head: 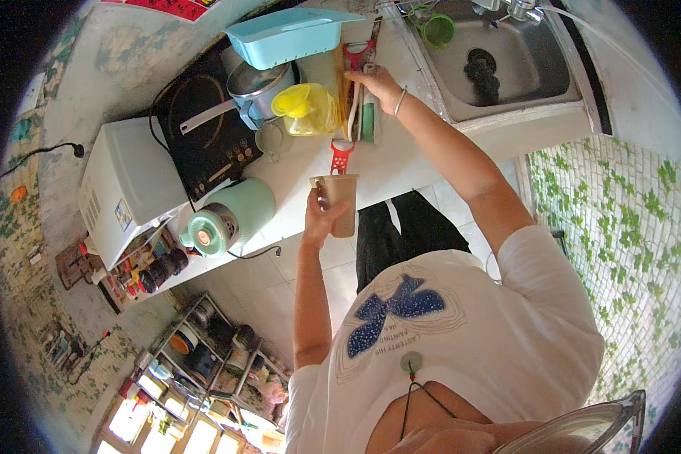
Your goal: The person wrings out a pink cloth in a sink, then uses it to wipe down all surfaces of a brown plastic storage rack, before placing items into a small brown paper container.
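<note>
My left hand (318, 220) grips a brown plastic cup (340, 196) by its side, just off the counter's front edge. A red peeler (341, 154) shows at the cup's mouth; whether it stands in the cup or lies behind it is unclear. Farther back, my right hand (383, 86) has its fingers around the end of a pale utensil handle (369, 68). Beside that hand lie a red-headed tool (359, 53), a long pale utensil (352, 116) and a green-and-white item (368, 122). My fingers partly cover this group.
A yellow-lidded clear jug (312, 110), blue pot (261, 82) and light-blue basket (292, 40) crowd the left of the utensils. A glass (270, 141), black cooktop (198, 125) and green kettle (232, 215) are nearer left. The steel sink (522, 68) is right.
</note>
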{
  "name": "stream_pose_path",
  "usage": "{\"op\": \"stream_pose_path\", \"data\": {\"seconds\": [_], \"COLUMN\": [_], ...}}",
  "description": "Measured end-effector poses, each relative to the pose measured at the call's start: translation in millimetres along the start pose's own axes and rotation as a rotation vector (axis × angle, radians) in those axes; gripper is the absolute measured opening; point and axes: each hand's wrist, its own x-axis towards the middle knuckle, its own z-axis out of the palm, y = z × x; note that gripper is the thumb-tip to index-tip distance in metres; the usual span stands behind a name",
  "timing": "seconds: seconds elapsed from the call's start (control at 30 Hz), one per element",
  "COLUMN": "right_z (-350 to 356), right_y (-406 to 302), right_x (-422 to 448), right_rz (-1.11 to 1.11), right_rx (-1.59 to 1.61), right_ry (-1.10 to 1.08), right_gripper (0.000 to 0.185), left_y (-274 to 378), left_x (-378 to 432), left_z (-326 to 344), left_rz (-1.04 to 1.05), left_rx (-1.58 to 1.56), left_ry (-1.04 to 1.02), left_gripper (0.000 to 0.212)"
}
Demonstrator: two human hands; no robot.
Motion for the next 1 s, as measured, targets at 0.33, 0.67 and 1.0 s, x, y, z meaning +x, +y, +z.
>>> {"op": "stream_pose_path", "data": {"seconds": [0.33, 0.67, 1.0], "right_z": [-92.8, -93.2, -77.7], "right_y": [32.4, 24.9, -27.2], "right_x": [-81.1, -226.7, -248.8], "right_rz": [0.086, -0.078, -0.360], "right_rx": [-0.114, -0.121, -0.107], "right_ry": [-0.309, -0.901, -0.831], "right_gripper": [0.052, 0.110, 0.107], "left_y": [11.6, 55.2, 74.9], "left_x": [-23.9, -64.9, -92.9], "left_z": [46.1, 81.0, 73.1], "left_rz": [0.067, 0.361, 0.511], "left_rx": [-0.751, -0.404, -0.131], "left_ry": [-0.209, -0.293, -0.163], "left_gripper": [0.077, 0.090, 0.112]}}
